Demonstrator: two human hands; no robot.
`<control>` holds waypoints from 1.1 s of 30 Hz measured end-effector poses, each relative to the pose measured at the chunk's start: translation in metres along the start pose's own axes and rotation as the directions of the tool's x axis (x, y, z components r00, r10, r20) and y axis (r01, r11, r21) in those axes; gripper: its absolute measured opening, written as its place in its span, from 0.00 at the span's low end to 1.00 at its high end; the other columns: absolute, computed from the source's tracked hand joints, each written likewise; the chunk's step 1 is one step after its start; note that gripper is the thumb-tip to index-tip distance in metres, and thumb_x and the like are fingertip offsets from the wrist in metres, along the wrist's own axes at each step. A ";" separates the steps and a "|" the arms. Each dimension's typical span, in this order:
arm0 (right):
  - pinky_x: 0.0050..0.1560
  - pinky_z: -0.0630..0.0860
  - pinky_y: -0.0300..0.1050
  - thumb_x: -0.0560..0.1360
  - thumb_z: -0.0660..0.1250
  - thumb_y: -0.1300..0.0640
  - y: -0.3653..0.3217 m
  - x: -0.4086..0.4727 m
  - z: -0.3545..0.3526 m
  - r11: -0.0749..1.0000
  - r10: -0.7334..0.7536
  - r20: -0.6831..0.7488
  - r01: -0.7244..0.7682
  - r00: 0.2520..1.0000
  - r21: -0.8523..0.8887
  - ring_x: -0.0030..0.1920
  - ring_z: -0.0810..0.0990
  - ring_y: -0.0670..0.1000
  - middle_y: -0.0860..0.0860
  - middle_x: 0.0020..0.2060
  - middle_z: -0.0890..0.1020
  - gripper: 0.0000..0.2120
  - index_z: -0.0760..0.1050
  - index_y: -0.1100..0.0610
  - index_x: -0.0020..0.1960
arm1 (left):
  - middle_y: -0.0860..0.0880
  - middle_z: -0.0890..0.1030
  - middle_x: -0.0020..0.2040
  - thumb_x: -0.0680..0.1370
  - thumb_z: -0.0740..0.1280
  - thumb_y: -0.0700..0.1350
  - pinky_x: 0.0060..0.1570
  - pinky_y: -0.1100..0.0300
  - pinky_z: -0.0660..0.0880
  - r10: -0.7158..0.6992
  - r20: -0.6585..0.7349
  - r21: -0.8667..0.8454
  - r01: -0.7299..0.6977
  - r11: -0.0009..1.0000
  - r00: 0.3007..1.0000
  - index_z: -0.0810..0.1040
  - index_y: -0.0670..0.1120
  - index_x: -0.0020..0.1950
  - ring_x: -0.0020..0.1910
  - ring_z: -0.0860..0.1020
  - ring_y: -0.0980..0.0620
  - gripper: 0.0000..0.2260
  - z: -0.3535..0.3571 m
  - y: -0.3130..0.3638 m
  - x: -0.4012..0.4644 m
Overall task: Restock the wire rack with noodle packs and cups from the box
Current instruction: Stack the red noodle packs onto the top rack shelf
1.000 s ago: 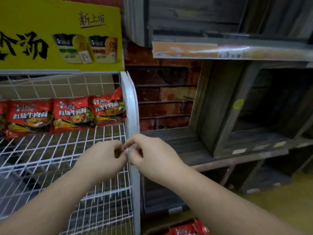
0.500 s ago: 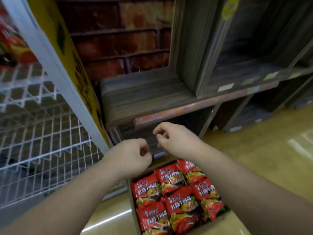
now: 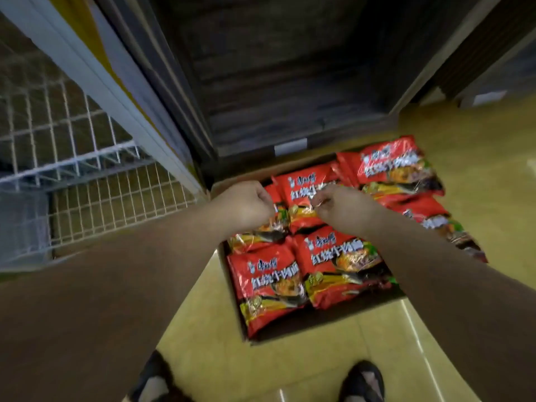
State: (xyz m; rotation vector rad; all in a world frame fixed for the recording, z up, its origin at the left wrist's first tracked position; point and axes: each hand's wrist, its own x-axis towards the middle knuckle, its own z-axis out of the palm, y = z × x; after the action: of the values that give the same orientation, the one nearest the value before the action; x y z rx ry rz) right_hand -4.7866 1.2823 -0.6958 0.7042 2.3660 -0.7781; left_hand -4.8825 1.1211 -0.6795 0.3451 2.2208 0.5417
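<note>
An open cardboard box [image 3: 229, 182] stands on the floor, filled with several red noodle packs [image 3: 342, 265]; one pack [image 3: 269, 285] lies at the front left, another [image 3: 397, 166] at the back right. My left hand [image 3: 246, 204] hangs over the box's back left with fingers curled into a fist. A short gap to its right, my right hand [image 3: 345, 208] also has curled fingers just above a pack. Blur hides whether either hand touches a wrapper. The white wire rack [image 3: 87, 169] is at the left, its low shelves bare here.
The rack's white side post with a yellow panel [image 3: 116, 82] slants between rack and box. A dark wooden shelf unit [image 3: 275, 82] rises right behind the box. Yellow floor [image 3: 470, 175] spreads to the right. My two shoes [image 3: 362, 381] are at the bottom edge.
My view dropped from the rack's upper shelf to the box on the floor. Both hands came down from the rack's post to just above the packs, still curled.
</note>
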 end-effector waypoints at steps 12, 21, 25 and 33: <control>0.71 0.59 0.62 0.76 0.64 0.36 0.036 0.033 0.070 0.854 -0.005 0.243 0.131 0.970 -0.504 0.76 0.58 0.57 0.52 0.74 0.66 0.34 0.60 0.49 0.77 | 0.47 0.76 0.63 0.73 0.72 0.60 0.56 0.53 0.76 -0.175 0.340 0.457 0.000 0.890 0.924 0.69 0.47 0.68 0.59 0.76 0.46 0.29 0.080 -0.069 0.025; 0.73 0.55 0.68 0.69 0.65 0.28 0.036 0.025 0.062 0.731 0.084 0.360 0.188 0.929 -0.656 0.75 0.56 0.60 0.56 0.72 0.64 0.41 0.68 0.52 0.73 | 0.49 0.71 0.64 0.68 0.69 0.70 0.64 0.46 0.65 -0.175 0.321 0.629 -0.072 0.774 0.931 0.71 0.52 0.67 0.69 0.65 0.45 0.35 0.097 -0.075 0.027; 0.73 0.57 0.64 0.67 0.70 0.30 0.043 0.020 0.058 0.804 0.008 0.373 0.215 0.928 -0.554 0.74 0.58 0.60 0.56 0.70 0.66 0.41 0.68 0.53 0.71 | 0.48 0.69 0.69 0.67 0.72 0.68 0.65 0.49 0.68 -0.157 0.371 0.546 -0.078 0.834 0.915 0.67 0.51 0.72 0.70 0.64 0.45 0.39 0.094 -0.078 0.026; 0.71 0.65 0.63 0.66 0.78 0.42 0.050 0.010 0.062 0.777 0.032 0.436 0.252 0.899 -0.577 0.78 0.55 0.60 0.55 0.78 0.57 0.53 0.50 0.51 0.80 | 0.51 0.76 0.65 0.72 0.72 0.61 0.56 0.56 0.76 -0.062 0.341 0.447 -0.104 0.888 0.938 0.67 0.51 0.70 0.61 0.76 0.48 0.31 0.090 -0.077 0.015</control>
State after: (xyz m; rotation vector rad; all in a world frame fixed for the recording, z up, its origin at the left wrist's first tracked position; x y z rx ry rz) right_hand -4.7421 1.2793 -0.7627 0.0842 2.0675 -0.1186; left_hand -4.8284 1.0842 -0.7795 0.6589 1.9751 -0.0529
